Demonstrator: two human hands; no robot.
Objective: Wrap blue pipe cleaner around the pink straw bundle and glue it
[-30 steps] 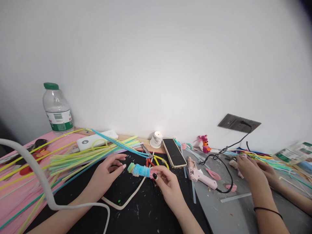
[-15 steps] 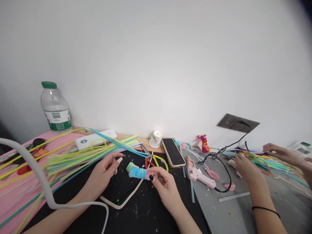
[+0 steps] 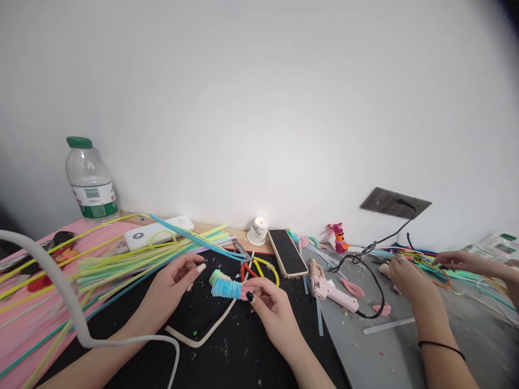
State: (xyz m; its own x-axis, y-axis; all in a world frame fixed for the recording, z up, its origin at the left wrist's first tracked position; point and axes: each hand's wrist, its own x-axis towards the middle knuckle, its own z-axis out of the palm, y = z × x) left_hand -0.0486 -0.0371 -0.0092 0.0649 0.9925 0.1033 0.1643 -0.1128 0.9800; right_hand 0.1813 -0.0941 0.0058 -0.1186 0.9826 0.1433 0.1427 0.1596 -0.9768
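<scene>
Between the thumb and fingers of my right hand is a small pipe-cleaner figure, gripped by its pink end. Its middle is wound in light blue, and the far end is pale green and cream. My left hand hovers to the left of it, fingers loosely bent and apart, with nothing seen in them. Beneath the figure a bent cream pipe cleaner lies on the black mat. Just behind my right hand are pliers with red and yellow handles.
Loose pipe cleaners spread at left, near a white power bank and a bottle. A white cable arches in front. A paper cup, phone and pink glue gun stand rightward. A co-worker's hands work at right.
The figure in my right hand has tilted slightly and shifted a little to the left. My left hand is almost still. At right, a co-worker's far hand has moved slightly left.
</scene>
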